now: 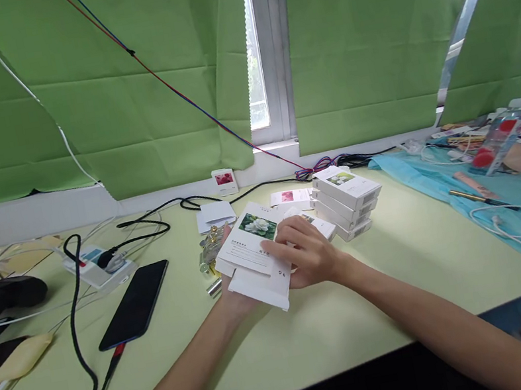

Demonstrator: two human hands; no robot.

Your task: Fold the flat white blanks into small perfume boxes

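Note:
A white cardboard box (pixel 242 245) with a white-flower picture and printed text is tilted in front of me, its flap (pixel 262 285) sticking out at the near end. My left hand (pixel 239 297) supports it from below and behind; most of its fingers are hidden by the box. At the right edge, my right hand (pixel 308 250) grips the same box, with the index finger lying on its printed face. Just behind are small glass and metal bottles (pixel 208 254), partly covered. To the right stands a stack of similar white boxes (pixel 346 196).
A phone (pixel 135 304) on a cable and a power strip (pixel 102 266) lie left. Folded white paper (pixel 215 216) and a small box (pixel 224 182) are at the back. Black cables cross the table. Blue plastic sheeting (pixel 461 186) with a bottle (pixel 499 136) and cords covers the right.

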